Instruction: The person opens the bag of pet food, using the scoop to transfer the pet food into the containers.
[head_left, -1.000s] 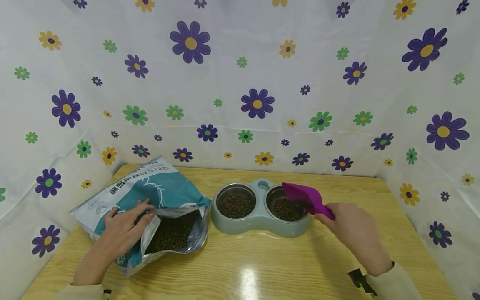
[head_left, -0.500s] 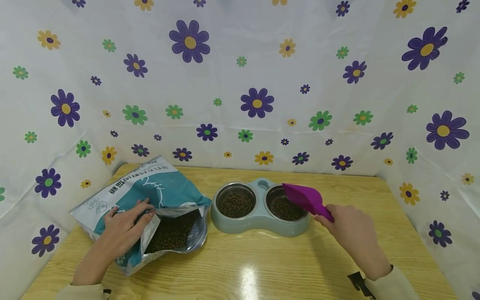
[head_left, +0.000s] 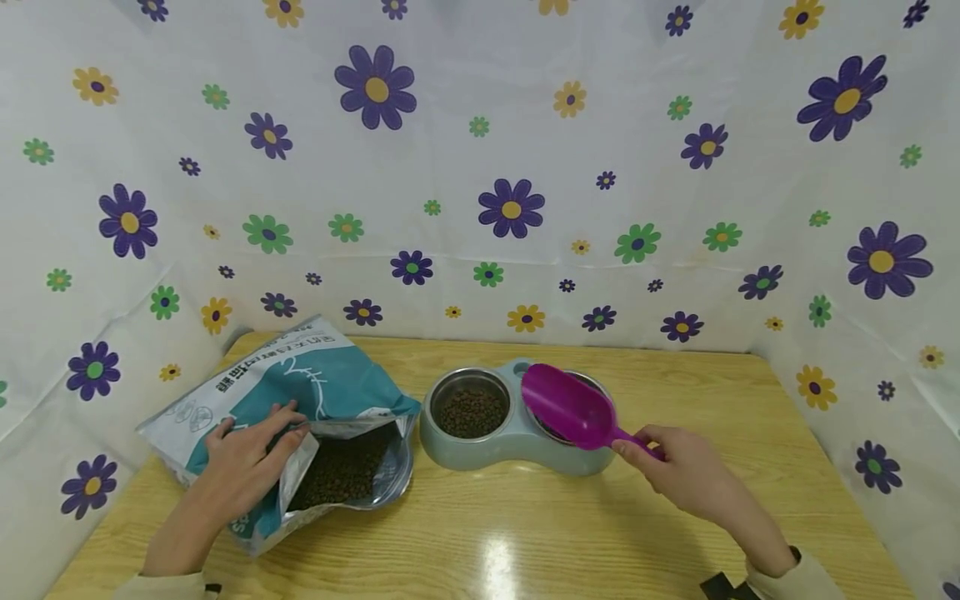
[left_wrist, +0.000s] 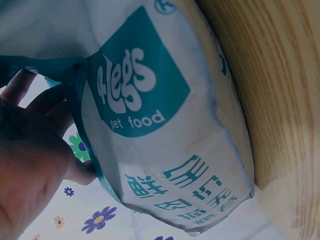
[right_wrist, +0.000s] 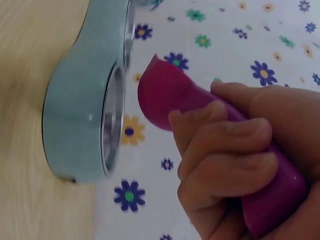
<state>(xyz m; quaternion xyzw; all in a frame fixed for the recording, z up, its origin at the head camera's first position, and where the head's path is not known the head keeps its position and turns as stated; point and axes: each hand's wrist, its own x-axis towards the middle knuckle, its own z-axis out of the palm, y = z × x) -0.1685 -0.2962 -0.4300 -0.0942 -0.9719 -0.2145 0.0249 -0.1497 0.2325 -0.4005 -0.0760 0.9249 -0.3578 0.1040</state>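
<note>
My right hand (head_left: 693,471) grips a magenta scoop (head_left: 570,408) by its handle, fingers curled round it in the right wrist view. Its hollow faces up and shows no kibble, and it hangs over the right metal bowl (head_left: 600,385), hiding most of that bowl. Kibble (head_left: 472,412) lies in the left bowl of the pale blue double feeder (head_left: 480,455). On the left, my left hand (head_left: 243,467) holds the opening edge of a teal and white pet food bag (head_left: 348,375), which lies open with brown kibble inside. The left wrist view shows the bag's printed front (left_wrist: 165,165).
A light wooden table (head_left: 480,533) carries the bag and the feeder. Behind and at both sides hangs a white cloth (head_left: 450,150) printed with flowers. The feeder stands right beside the bag's mouth.
The scoop has turned from tilted over the right bowl to hollow side up and moved left above that bowl. The left hand and bag have stayed in place.
</note>
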